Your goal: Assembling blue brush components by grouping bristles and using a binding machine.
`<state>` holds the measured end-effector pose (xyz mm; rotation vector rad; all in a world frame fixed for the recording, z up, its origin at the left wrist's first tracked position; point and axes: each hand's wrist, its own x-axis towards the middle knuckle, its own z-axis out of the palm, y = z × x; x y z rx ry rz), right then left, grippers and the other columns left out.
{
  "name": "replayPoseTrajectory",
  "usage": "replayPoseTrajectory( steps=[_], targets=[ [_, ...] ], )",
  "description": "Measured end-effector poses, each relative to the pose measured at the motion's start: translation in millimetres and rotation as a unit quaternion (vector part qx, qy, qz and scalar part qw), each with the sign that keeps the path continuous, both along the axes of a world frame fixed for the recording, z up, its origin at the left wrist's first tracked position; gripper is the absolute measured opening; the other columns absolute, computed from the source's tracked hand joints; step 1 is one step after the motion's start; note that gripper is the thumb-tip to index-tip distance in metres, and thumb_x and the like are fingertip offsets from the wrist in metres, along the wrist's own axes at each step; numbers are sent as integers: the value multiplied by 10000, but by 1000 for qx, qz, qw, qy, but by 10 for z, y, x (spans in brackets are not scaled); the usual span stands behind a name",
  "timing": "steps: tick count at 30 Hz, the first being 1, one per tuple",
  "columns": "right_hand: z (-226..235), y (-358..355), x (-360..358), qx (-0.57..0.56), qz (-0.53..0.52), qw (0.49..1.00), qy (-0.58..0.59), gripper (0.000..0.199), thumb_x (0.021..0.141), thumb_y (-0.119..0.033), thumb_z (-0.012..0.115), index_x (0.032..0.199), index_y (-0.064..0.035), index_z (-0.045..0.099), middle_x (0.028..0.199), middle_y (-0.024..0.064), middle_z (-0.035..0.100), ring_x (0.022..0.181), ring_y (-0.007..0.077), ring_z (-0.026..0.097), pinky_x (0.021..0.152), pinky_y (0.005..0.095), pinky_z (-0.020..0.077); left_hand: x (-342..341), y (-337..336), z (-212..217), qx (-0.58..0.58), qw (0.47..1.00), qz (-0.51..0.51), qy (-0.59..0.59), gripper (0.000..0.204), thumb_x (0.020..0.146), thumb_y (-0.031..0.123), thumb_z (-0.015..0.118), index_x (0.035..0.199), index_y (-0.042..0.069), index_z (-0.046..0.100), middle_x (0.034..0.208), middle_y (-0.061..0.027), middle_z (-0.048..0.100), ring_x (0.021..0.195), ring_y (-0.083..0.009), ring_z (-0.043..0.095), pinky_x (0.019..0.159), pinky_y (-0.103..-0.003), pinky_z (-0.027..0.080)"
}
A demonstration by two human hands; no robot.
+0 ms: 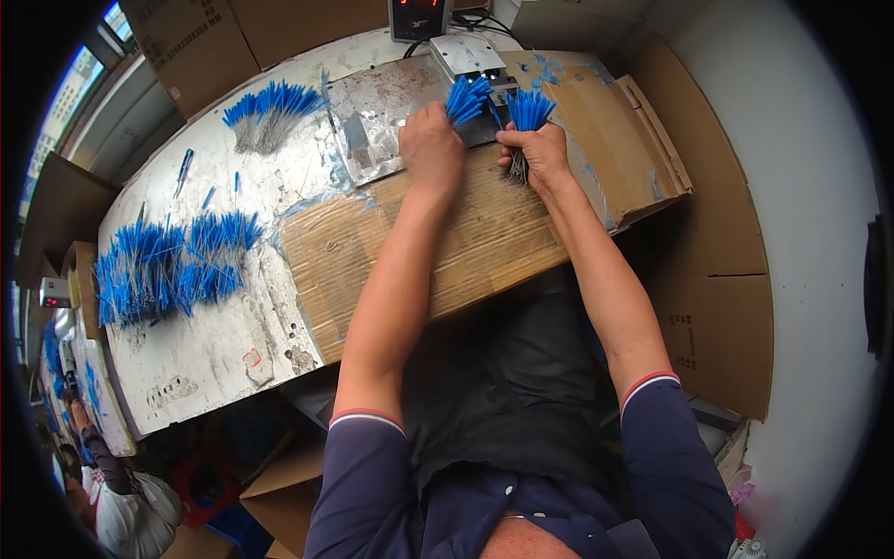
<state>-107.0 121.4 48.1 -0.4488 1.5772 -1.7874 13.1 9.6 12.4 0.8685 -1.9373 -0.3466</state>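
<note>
My left hand [431, 147] is closed round a bundle of thin grey wires with blue sleeves [466, 99], whose blue ends fan out above the fist. A second bundle of blue-sleeved wires [530, 110] stands upright in my right hand [542, 149], its grey ends hanging below the fingers. Close to the right thumb, one blue-sleeved wire [494, 113] sticks out toward a small metal machine [468, 59]. Both hands are over the meeting line of a metal plate [372, 102] and a taped cardboard sheet [372, 252].
Piles of blue-sleeved wires lie on the white table [205, 363]: a large one [172, 265] at left, a smaller one [270, 116] behind. A pen [184, 172] lies between them. A display box [421, 19] stands behind the machine. Another person [130, 508] sits at lower left.
</note>
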Motion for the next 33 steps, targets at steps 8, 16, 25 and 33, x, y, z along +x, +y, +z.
replayPoseTrajectory(
  steps=[8, 16, 25, 33],
  targets=[
    [5, -110, 72, 39, -18, 998, 56, 123, 771, 66, 731, 798, -4, 634, 677, 82, 632, 500, 158, 616, 428, 278, 532, 7, -43, -34, 29, 998, 57, -12, 106, 819, 34, 628, 914, 24, 583, 854, -196, 666, 810, -401, 645, 741, -512, 485],
    [-33, -273, 49, 83, -67, 990, 95, 121, 761, 62, 745, 761, 8, 637, 669, 91, 634, 493, 172, 620, 410, 293, 528, 1, -67, -7, 31, 997, 55, 51, 170, 807, 9, 621, 968, 15, 567, 843, -203, 655, 851, -416, 642, 762, -513, 474],
    [-49, -121, -5, -35, -22, 999, -1, 112, 833, -47, 745, 871, 36, 682, 754, 116, 688, 589, 202, 678, 484, 318, 593, -5, -20, -5, 62, 998, 11, -3, 198, 802, 37, 664, 987, 30, 592, 898, -204, 684, 880, -423, 650, 781, -515, 482],
    [-59, -72, 27, -75, -45, 996, -31, 90, 804, 30, 760, 829, 52, 676, 740, 126, 686, 585, 201, 677, 491, 324, 609, -4, -39, -19, 70, 998, 3, -3, 198, 799, 48, 683, 976, 39, 594, 880, -205, 688, 854, -427, 663, 755, -522, 494]
  ],
)
